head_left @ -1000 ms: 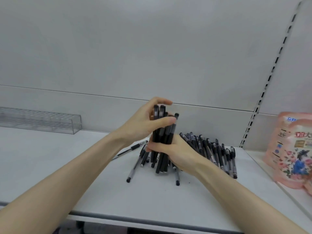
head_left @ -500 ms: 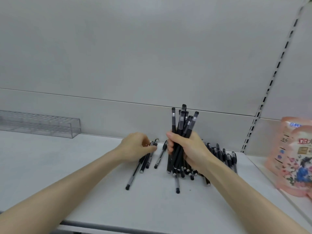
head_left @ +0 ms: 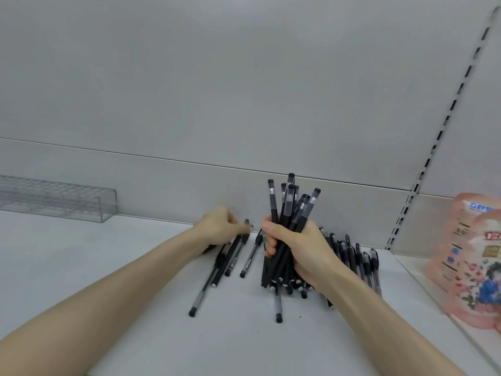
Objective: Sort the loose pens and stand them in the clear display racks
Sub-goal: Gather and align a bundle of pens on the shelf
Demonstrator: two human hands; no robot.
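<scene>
My right hand (head_left: 298, 251) grips a bundle of black pens (head_left: 288, 213) upright, their lower ends resting on the white shelf (head_left: 135, 308). My left hand (head_left: 219, 229) is curled over the top ends of a few loose pens (head_left: 233, 256) lying on the shelf just left of the bundle. Whether its fingers pinch one is hard to tell. More pens (head_left: 360, 261) lie in a heap behind my right wrist. A single pen (head_left: 278, 305) lies below the bundle. The clear display rack (head_left: 62, 199) stands empty at the far left against the back wall.
A pink flowered refill pouch (head_left: 471, 261) stands on the neighbouring shelf at the right. A slotted upright rail (head_left: 439, 126) runs up the back wall. The grey back panel rises right behind the pens.
My left hand let go of the bundle's top and dropped to the loose pens on the shelf. My right hand stayed closed on the bundle and shifted slightly right.
</scene>
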